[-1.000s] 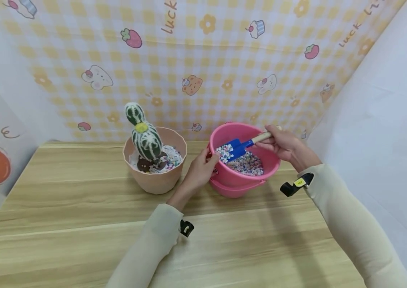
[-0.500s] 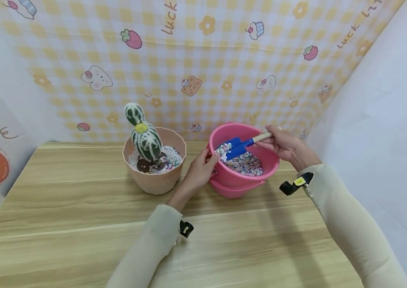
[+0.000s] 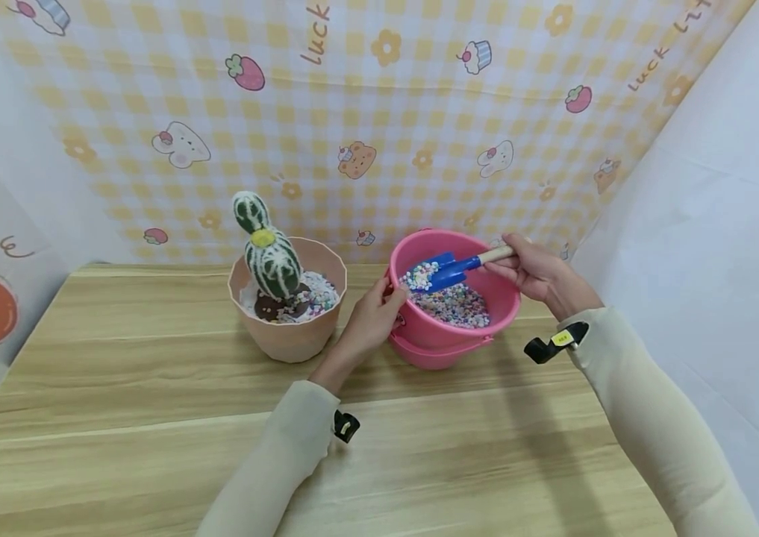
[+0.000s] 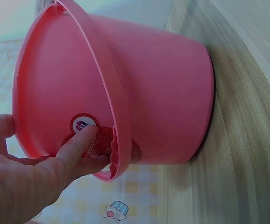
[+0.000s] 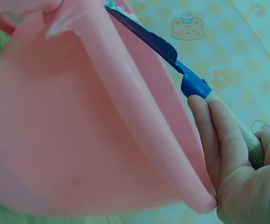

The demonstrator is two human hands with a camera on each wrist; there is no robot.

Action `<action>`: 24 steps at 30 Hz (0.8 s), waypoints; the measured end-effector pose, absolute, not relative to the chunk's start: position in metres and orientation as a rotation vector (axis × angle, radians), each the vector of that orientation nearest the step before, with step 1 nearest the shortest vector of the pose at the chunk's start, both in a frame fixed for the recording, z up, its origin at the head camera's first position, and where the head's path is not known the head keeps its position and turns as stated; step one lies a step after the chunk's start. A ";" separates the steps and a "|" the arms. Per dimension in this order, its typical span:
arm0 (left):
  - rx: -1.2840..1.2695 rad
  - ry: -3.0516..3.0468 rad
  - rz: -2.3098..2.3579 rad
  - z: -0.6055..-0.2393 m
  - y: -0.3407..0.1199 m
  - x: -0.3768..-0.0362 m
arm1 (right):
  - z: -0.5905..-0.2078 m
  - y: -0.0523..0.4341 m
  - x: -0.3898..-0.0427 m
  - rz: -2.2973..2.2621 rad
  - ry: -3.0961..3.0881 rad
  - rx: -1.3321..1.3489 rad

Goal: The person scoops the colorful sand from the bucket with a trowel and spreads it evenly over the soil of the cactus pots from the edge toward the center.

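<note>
Fingers of the left hand (image 3: 374, 317) curl round the near-left rim of the pink bucket (image 3: 449, 339), just right of the cactus pot (image 3: 289, 328), a narrow gap between them. Over the bucket's pebbles, the right hand (image 3: 535, 270) grips the blue shovel (image 3: 442, 270), loaded, blade above the rim. Bare table (image 3: 117, 388) lies left and near.

The left hand (image 4: 20, 179) grips the rim of the pink bucket (image 4: 153, 93), one finger touching its round sticker (image 4: 82, 125). The bucket stands on the wooden table (image 4: 247, 154).
</note>
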State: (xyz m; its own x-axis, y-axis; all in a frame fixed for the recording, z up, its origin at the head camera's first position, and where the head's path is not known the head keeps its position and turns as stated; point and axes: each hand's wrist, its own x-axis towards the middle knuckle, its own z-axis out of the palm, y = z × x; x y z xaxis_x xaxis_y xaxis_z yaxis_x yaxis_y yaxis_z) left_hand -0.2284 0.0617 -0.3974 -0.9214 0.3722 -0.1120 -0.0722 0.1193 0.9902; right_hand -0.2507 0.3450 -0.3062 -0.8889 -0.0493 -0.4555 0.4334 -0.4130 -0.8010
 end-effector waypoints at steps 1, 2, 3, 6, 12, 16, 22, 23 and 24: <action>0.294 2.075 1.860 -0.397 0.061 -0.228 | -0.306 0.345 -0.251 -2.364 1.487 0.519; 0.296 2.075 1.861 -0.397 0.060 -0.228 | -0.306 0.346 -0.251 -2.369 1.474 0.509; 0.298 2.077 1.859 -0.396 0.060 -0.228 | -0.306 0.346 -0.251 -2.374 1.462 0.504; 0.307 2.074 1.867 -0.396 0.058 -0.228 | -0.305 0.347 -0.250 -2.382 1.446 0.497; 0.311 2.062 1.880 -0.396 0.057 -0.228 | -0.305 0.348 -0.250 -2.395 1.438 0.496; 0.300 2.074 1.865 -0.395 0.057 -0.228 | -0.307 0.350 -0.249 -2.398 1.451 0.511; 0.285 2.087 1.846 -0.394 0.058 -0.227 | -0.305 0.354 -0.246 -2.431 1.444 0.513; 0.287 2.086 1.845 -0.394 0.059 -0.227 | -0.304 0.355 -0.245 -2.440 1.440 0.508; 0.288 2.084 1.843 -0.394 0.059 -0.227 | -0.303 0.356 -0.244 -2.448 1.439 0.502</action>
State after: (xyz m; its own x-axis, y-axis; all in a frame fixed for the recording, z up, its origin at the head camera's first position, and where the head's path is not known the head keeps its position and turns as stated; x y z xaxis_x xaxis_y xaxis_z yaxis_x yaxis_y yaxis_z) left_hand -0.2272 0.0594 -0.3940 -0.9205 0.3718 -0.1203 -0.0740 0.1364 0.9879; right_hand -0.2441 0.3558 -0.3031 -0.9073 -0.0456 -0.4181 0.3875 -0.4768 -0.7890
